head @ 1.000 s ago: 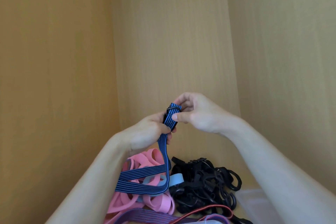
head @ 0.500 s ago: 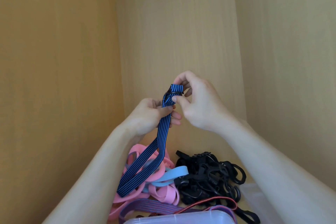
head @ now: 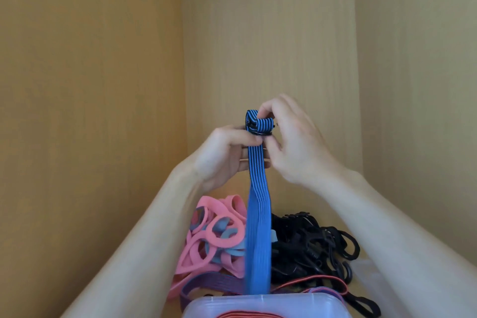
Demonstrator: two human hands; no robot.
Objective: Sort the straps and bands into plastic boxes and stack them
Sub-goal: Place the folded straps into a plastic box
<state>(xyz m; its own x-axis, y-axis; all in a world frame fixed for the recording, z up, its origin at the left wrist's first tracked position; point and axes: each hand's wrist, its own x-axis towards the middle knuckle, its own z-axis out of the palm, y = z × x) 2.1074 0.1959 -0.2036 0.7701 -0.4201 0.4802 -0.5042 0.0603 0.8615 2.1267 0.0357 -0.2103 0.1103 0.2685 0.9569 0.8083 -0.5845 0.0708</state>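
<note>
Both hands are raised in the middle of the scene, holding a blue striped strap (head: pixel 258 214) by its top end. The left hand (head: pixel 224 157) has its thumb and fingers (head: pixel 244 160) closed round the strap just below the folded tip. The right hand (head: pixel 294 147) pinches the folded tip itself, where a small dark buckle shows. From the hands the strap hangs straight down, and its lower part, blurred, reaches the far rim of a clear plastic box (head: pixel 296 303) at the near edge. An orange-red band (head: pixel 247 314) lies inside that box. Behind the box, to the left, pink bands (head: pixel 206 253) lie heaped with a few light blue bands (head: pixel 232 250) among them. To the right sits a tangle of black straps (head: pixel 309 248). A purple strap (head: pixel 214 284) and a thin red cord (head: pixel 315 279) lie between these heaps and the box. Wooden panels (head: pixel 90 85) enclose the space on the left, far and right sides.
</note>
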